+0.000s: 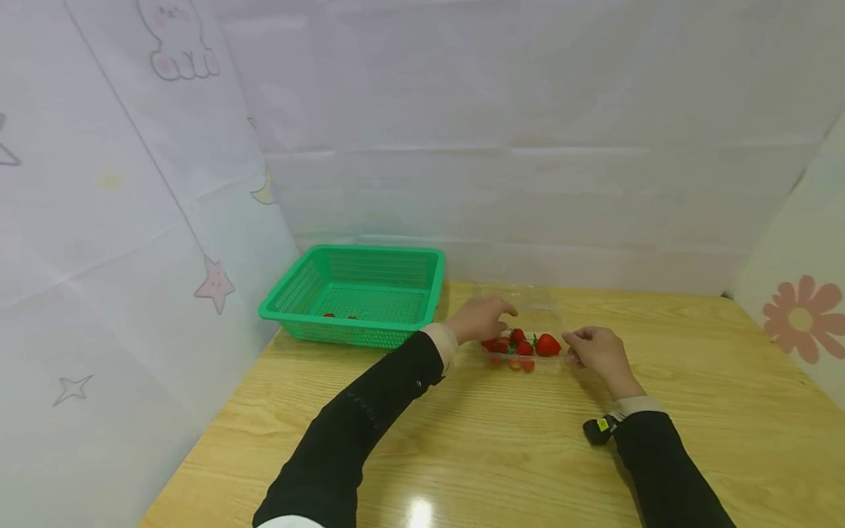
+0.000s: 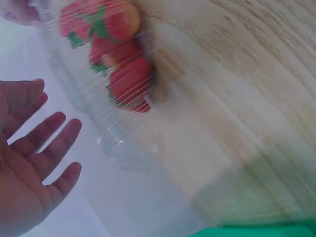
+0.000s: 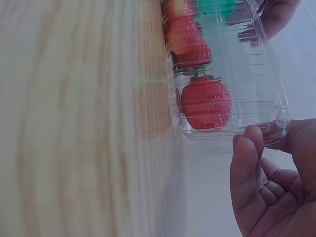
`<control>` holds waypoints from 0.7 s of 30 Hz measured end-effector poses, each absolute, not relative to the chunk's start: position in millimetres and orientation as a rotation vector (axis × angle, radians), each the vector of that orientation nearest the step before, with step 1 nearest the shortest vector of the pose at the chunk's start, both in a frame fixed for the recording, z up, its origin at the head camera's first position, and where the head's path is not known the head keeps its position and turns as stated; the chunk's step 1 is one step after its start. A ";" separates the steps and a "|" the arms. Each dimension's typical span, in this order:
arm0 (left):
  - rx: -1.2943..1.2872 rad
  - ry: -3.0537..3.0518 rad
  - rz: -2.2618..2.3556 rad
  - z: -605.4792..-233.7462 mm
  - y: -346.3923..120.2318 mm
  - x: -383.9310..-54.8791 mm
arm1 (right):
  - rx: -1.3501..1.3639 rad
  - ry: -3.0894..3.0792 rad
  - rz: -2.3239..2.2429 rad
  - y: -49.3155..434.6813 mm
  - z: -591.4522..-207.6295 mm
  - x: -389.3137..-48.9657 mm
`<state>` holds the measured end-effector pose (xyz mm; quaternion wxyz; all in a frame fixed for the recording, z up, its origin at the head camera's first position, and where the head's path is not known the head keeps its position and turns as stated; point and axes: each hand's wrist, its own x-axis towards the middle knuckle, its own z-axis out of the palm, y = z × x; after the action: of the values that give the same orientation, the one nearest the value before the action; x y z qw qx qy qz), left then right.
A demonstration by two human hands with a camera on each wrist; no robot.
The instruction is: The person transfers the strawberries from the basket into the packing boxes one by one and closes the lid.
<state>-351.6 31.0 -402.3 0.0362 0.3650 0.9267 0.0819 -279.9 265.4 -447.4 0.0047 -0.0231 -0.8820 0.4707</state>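
Observation:
A clear plastic clamshell box [image 3: 254, 79] with several strawberries [image 1: 547, 345] in it stands on the table, its lid [image 1: 521, 296] laid back behind. My left hand [image 1: 480, 318] hovers over the box's left part with fingers loosely spread. In the left wrist view the left hand [image 2: 37, 153] holds nothing. My right hand [image 1: 599, 354] is at the box's right end. Seen from the right wrist, the right hand [image 3: 281, 185] pinches the box's corner between thumb and fingers. One large strawberry [image 3: 206, 102] lies at that end, apart from the clustered ones.
A green plastic basket [image 1: 432, 293] stands to the left, near the back wall, with a few red bits showing low in its front. The wooden table [image 1: 502, 440] meets white printed sheets [image 1: 528, 183] at the back and sides.

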 end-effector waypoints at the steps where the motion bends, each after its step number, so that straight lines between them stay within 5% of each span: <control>1: 1.116 2.857 0.274 -399.3 28.0 -349.3 | -0.073 -2.760 1.477 265.6 -447.6 -280.2; 21: 0.840 3.070 0.710 -357.2 -81.2 -344.8 | -0.073 -2.763 1.503 267.4 -448.7 -279.4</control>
<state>-344.8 -81.2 -357.2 -0.0599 0.2571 0.9397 0.2174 -279.4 267.4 -448.7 -0.0021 -0.0233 -0.8782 0.4778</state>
